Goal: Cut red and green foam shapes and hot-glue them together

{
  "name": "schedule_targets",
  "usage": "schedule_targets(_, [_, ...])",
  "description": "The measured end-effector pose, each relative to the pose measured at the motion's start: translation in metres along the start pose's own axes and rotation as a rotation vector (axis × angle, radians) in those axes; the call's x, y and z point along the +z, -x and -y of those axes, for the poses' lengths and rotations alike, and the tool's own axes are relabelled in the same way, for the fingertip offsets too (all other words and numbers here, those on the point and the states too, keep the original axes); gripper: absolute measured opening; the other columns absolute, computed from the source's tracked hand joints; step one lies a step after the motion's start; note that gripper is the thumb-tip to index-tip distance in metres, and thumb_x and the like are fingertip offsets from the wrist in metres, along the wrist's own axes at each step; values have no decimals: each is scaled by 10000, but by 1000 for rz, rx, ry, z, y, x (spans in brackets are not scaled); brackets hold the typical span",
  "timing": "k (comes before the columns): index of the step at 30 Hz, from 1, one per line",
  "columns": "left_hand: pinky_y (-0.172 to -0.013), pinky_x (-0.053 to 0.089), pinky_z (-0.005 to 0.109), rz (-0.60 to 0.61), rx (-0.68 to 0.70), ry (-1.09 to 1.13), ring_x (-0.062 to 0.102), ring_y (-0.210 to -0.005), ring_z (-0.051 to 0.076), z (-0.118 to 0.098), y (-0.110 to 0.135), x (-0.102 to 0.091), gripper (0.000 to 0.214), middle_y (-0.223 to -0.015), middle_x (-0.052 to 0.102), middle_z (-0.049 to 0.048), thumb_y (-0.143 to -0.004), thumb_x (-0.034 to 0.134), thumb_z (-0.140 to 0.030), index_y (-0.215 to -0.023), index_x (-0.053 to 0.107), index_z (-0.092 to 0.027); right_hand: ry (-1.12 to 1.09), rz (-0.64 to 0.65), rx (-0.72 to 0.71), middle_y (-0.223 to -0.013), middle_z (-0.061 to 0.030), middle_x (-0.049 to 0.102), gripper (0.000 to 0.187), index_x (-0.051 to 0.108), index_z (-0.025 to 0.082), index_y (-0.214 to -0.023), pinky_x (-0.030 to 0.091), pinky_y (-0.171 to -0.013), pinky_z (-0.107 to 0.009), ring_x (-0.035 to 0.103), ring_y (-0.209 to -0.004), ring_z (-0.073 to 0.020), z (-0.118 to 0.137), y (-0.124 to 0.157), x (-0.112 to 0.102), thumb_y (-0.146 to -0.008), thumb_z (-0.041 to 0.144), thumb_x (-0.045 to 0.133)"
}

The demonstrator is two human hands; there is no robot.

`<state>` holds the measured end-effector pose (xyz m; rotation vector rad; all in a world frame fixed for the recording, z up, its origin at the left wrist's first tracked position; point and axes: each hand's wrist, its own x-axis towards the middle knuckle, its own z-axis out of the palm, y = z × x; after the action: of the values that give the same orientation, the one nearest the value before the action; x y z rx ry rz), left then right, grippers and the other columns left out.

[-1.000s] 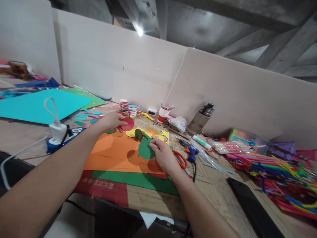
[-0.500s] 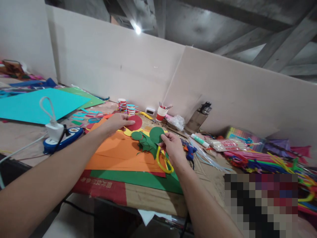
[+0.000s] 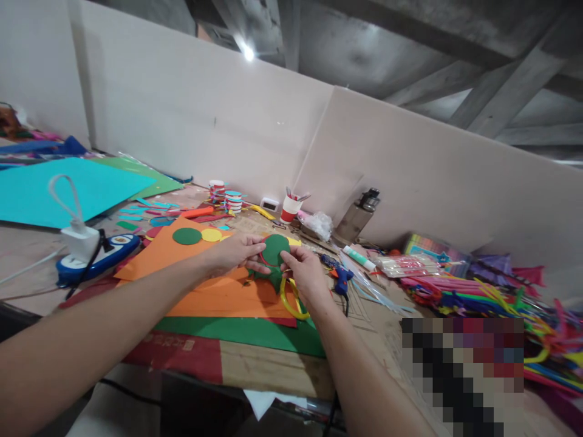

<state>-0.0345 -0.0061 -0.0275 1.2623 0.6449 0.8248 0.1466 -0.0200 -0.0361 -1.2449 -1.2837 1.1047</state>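
My left hand and my right hand meet above the orange sheet, both pinching a green paper cutout with a round top. Yellow-handled scissors hang from my right hand, their loop just below the cutout. A small green circle and a yellow circle lie on the orange paper to the left of my left hand.
A green sheet lies under the orange one near the table's front edge. A blue glue gun, a glue stick, a metal bottle, a red-white cup and a heap of pipe cleaners crowd the right. Cyan paper and a blue-white charger sit left.
My left hand left the red circle at the back and came to the green cutout. My right hand lifted the cutout and scissors toward it.
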Motion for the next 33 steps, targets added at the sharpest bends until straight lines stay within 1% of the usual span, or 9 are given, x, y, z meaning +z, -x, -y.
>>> schedule_targets(6, [-715, 562, 336, -142, -23, 55, 661, -828, 184, 4, -5, 8, 286, -919, 689, 92, -783, 697, -391, -912, 660, -139, 22, -98, -34, -543, 52, 527, 290, 588, 168, -685, 332, -450, -212, 431, -468, -77, 2, -2, -5, -590, 395, 743])
schedule_targets(10, [-670, 520, 264, -208, 0, 63, 659, -809, 157, 1, -14, 8, 285, -854, 680, 67, -771, 713, -398, -850, 651, -132, -71, -158, -49, -508, 72, 472, 313, 560, 179, -661, 277, -436, -218, 362, -439, -63, 13, 1, -8, -554, 391, 764])
schedule_targets(16, [-582, 437, 223, -141, 48, -179, 587, -580, 96, -8, -15, -6, 341, -644, 638, 6, -656, 794, -419, -690, 604, -137, -166, 11, 17, -482, 82, 447, 337, 510, 188, -633, 256, -439, -209, 360, -430, -58, 21, 10, -4, -561, 391, 769])
schedule_targets(19, [-584, 435, 252, -100, 37, -275, 565, -548, 108, -13, -8, -20, 403, -586, 612, 16, -718, 708, -519, -646, 587, -141, -111, 39, 35, -475, 66, 476, 330, 478, 191, -619, 258, -438, -204, 385, -432, -64, 19, 10, -2, -633, 422, 713])
schedule_targets(21, [-608, 445, 271, -173, 50, -289, 570, -577, 120, -16, -5, -33, 454, -641, 635, 42, -758, 623, -585, -685, 614, -137, -30, 64, 49, -484, 59, 490, 302, 489, 190, -633, 256, -430, -203, 387, -427, -65, 17, 10, -1, -677, 426, 673])
schedule_targets(23, [-599, 429, 265, -379, 94, -366, 581, -624, 130, -19, -4, -47, 459, -727, 669, 64, -781, 575, -594, -751, 636, -140, 104, 140, 78, -468, 65, 470, 277, 488, 190, -629, 242, -420, -200, 366, -412, -63, 16, 12, 0, -707, 406, 644])
schedule_targets(26, [-656, 428, 274, -595, 152, -745, 605, -748, 168, -21, -4, -67, 380, -834, 703, 75, -759, 627, -504, -861, 689, -143, 356, 376, 129, -433, 80, 416, 274, 462, 192, -590, 210, -413, -200, 321, -398, -59, 17, 19, 2, -745, 364, 607])
schedule_targets(29, [-715, 442, 277, -629, 84, -979, 633, -813, 199, -24, -3, -79, 329, -893, 726, 84, -723, 678, -419, -897, 721, -143, 564, 552, 95, -457, 86, 386, 296, 448, 185, -556, 200, -431, -213, 287, -427, -58, 19, 29, 7, -760, 326, 608])
schedule_targets(33, [-750, 456, 259, -561, -37, -1155, 655, -893, 218, -22, -3, -84, 329, -985, 732, 94, -770, 622, -353, -1005, 721, -145, 737, 554, 1, -566, 58, 523, 169, 593, 174, -643, 296, -501, -223, 433, -524, -84, 17, 35, 13, -742, 289, 666])
